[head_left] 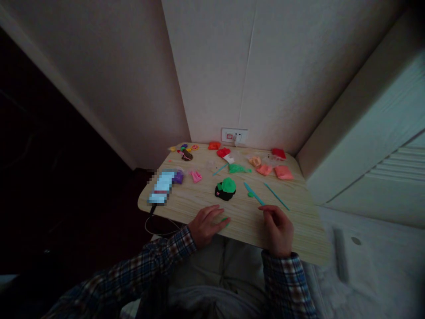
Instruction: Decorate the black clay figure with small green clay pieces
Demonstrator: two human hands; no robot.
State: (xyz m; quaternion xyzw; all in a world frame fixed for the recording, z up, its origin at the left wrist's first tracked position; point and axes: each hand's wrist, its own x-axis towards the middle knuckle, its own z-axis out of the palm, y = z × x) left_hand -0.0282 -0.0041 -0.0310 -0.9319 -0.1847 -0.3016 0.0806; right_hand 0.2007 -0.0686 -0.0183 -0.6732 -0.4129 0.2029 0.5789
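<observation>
My right hand (pixel 279 228) is closed on the handle end of a teal plastic clay knife (pixel 253 193), whose blade points away over the table. Beside that blade lies a small green piece of clay (pixel 250 194). At the front edge of the table, my left hand (pixel 206 223) has its fingers stretched out and apart. Another small green piece (pixel 226 219) shows at its thumb; I cannot tell whether it sticks to the skin or lies on the table. Just beyond both hands stands a black clay shape with a green clay top (pixel 228 185) and a small pink mark on its side.
A second thin teal tool (pixel 276 196) lies at the right. Bags of green clay (pixel 237 168), pink clay (pixel 196 177) and coral clay (pixel 283 172) are spread farther back. A lit phone (pixel 162 187) with a cable lies left. A wall socket (pixel 234 135) is behind the wooden table (pixel 189 204).
</observation>
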